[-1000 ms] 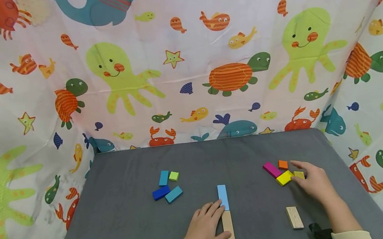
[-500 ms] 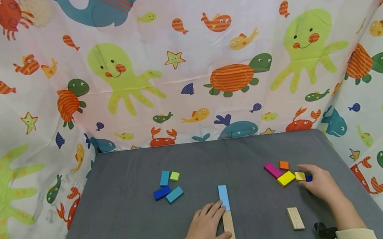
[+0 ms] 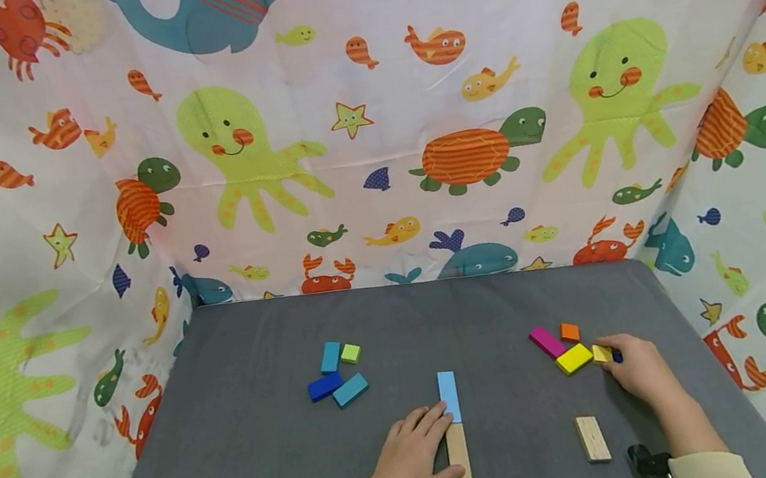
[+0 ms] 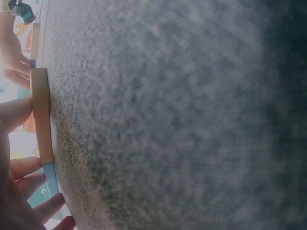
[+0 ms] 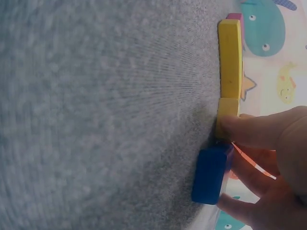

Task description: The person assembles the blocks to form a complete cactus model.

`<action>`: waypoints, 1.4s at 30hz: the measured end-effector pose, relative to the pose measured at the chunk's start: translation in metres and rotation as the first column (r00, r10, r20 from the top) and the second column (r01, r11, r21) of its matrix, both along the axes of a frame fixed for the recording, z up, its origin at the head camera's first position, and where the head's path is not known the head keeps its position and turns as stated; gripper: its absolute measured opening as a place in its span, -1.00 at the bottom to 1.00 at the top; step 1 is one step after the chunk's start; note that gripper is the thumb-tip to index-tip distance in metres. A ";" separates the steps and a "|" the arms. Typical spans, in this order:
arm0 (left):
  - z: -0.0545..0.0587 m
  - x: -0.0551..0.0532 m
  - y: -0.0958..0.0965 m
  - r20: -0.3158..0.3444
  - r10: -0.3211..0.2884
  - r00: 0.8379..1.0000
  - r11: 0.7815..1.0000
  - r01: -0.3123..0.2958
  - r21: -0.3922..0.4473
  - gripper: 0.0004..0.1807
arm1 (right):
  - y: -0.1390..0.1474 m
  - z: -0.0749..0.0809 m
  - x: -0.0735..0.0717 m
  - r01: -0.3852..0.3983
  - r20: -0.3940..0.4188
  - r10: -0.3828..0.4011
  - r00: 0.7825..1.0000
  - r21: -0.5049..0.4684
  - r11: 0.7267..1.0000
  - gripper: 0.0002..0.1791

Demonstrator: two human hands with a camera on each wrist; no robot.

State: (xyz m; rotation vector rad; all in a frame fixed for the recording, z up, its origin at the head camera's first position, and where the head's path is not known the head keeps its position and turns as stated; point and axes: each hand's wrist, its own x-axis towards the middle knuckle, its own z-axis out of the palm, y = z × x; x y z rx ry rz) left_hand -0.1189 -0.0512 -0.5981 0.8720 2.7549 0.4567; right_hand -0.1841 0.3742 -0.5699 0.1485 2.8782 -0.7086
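Note:
My left hand [image 3: 412, 456] rests beside a row of two blocks. Its fingertips touch the light blue block [image 3: 449, 395], its thumb the plain wooden block [image 3: 459, 456] at the near end. In the left wrist view the fingers [image 4: 28, 167] lie fairly straight along the row. Over at the right, my right hand [image 3: 640, 367] pinches a small yellow block [image 3: 602, 353], its thumb on the near face in the right wrist view. A dark blue block [image 5: 209, 175] lies right by the fingers, partly hidden in the head view. The small block abuts a longer yellow block [image 3: 574, 359].
A magenta block [image 3: 547, 343] and an orange block [image 3: 569, 332] lie behind the yellow ones. Another wooden block [image 3: 593, 439] lies nearer. Left of centre sit blue blocks [image 3: 325, 386] and a small green block [image 3: 350, 353]. A patterned curtain [image 3: 357, 175] borders the grey table [image 3: 248, 431].
My right hand shifted slightly right, uncovering the dark blue block, then its fingers came in on the small yellow block. My left hand stays in place by the row.

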 end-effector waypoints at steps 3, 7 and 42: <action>-0.001 0.000 0.000 -0.003 -0.004 1.000 1.000 0.004 0.000 -0.16 | 0.002 0.000 0.000 0.007 -0.011 -0.007 1.000 0.006 1.000 -0.51; -0.001 0.001 0.001 -0.005 -0.005 1.000 1.000 0.005 0.000 -0.16 | 0.002 0.003 0.000 0.012 -0.038 -0.011 0.999 0.013 1.000 -0.50; 0.006 0.002 0.002 0.029 0.004 1.000 1.000 -0.004 0.008 -0.19 | -0.086 0.025 -0.016 -0.191 -0.314 0.154 0.937 -0.091 0.977 -0.60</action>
